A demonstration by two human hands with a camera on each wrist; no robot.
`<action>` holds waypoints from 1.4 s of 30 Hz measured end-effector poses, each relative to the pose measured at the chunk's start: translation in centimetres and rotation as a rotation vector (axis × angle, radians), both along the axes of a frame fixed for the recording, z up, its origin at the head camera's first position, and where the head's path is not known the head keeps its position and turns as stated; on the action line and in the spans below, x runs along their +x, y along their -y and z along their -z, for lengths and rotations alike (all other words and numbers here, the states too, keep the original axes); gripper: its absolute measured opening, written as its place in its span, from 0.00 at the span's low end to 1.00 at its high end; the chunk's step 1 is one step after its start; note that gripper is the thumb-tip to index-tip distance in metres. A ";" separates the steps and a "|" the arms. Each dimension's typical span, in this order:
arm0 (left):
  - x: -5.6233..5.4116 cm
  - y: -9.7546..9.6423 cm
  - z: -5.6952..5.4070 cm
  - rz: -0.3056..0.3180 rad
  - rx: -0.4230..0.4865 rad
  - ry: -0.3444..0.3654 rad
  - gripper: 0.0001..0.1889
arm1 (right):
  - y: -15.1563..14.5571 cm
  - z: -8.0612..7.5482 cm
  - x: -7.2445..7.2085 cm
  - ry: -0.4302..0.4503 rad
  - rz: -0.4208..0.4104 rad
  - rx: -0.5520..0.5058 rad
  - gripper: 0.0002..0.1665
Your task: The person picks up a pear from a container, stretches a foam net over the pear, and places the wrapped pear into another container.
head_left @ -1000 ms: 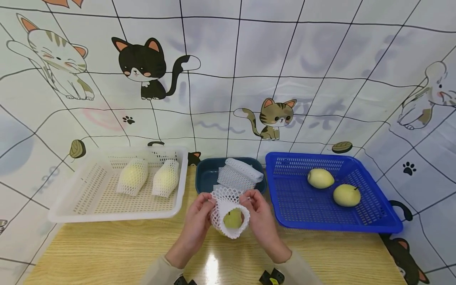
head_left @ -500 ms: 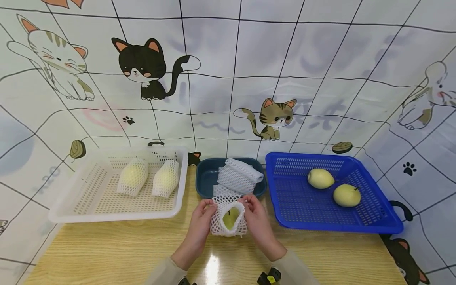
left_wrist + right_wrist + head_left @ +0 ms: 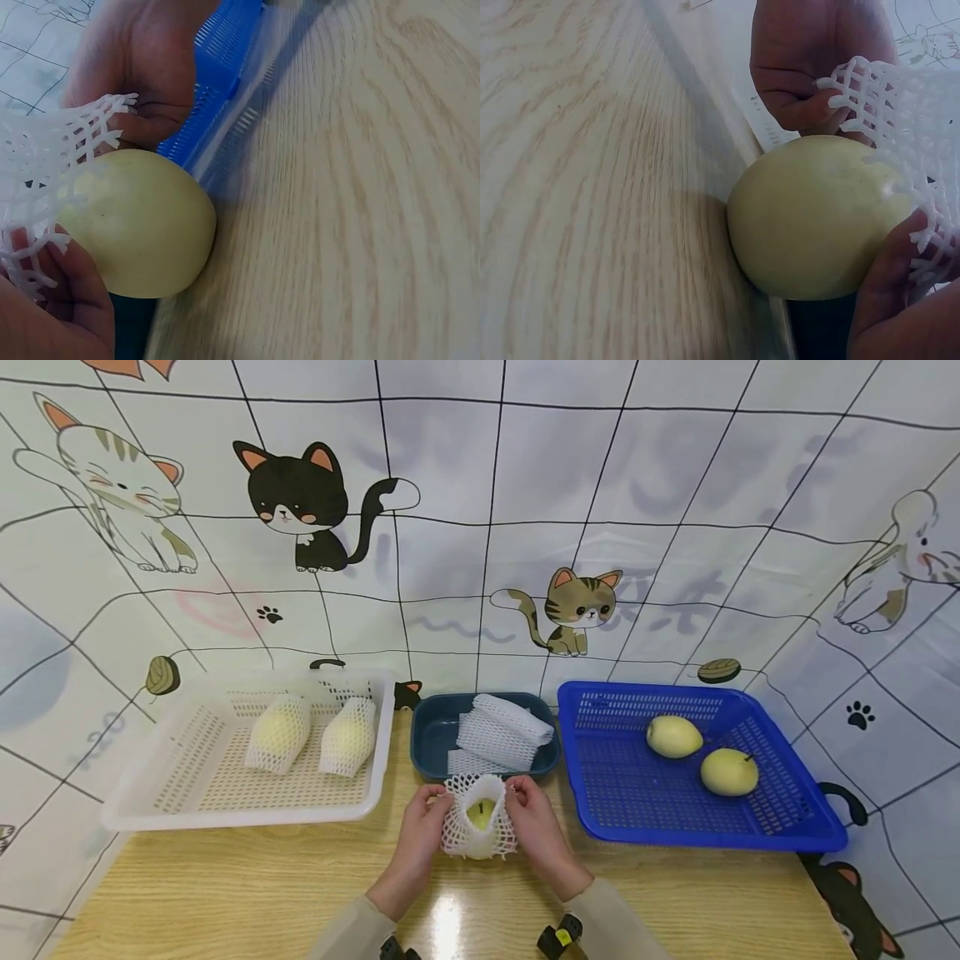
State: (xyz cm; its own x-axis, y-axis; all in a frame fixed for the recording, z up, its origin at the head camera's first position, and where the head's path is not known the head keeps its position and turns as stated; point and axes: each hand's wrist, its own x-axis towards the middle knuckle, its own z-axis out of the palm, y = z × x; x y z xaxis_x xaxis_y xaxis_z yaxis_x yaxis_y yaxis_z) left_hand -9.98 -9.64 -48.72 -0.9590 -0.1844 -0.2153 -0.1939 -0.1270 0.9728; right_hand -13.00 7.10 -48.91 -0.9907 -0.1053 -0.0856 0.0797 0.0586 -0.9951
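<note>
A yellow-green pear [image 3: 150, 225] stands on the wooden table, its stem pointing up inside a white foam net sleeve [image 3: 457, 839]. The net covers its upper part, and the pear's lower part is bare in both wrist views. My left hand [image 3: 422, 831] pinches the net's left side between thumb and fingers. On the opposite side my right hand [image 3: 536, 827] pinches the net in the same way. In the right wrist view the net's ragged edge hangs around the pear's shoulder.
Behind the hands, a dark teal tray [image 3: 431, 743] holds white foam nets [image 3: 491, 739]. At left, a white basket [image 3: 247, 817] contains two netted pears [image 3: 277, 735]. The blue basket [image 3: 630, 810] at right has two bare pears [image 3: 729, 772] in it.
Both hands have pulled the net, drawing its opening into a narrower, upright shape around the pear's stem. The hands now sit slightly closer together; the baskets are unchanged.
</note>
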 end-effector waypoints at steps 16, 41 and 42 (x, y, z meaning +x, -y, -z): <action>-0.4 0.1 1.5 0.019 -0.058 0.012 0.10 | -0.2 1.3 -0.6 0.014 -0.007 0.048 0.10; -0.1 1.6 2.2 0.202 -0.368 -0.011 0.09 | -2.3 1.9 -0.5 0.138 -0.158 0.104 0.16; -0.1 1.8 2.1 0.205 -0.353 -0.001 0.10 | -2.4 1.9 -0.5 0.160 -0.164 0.076 0.17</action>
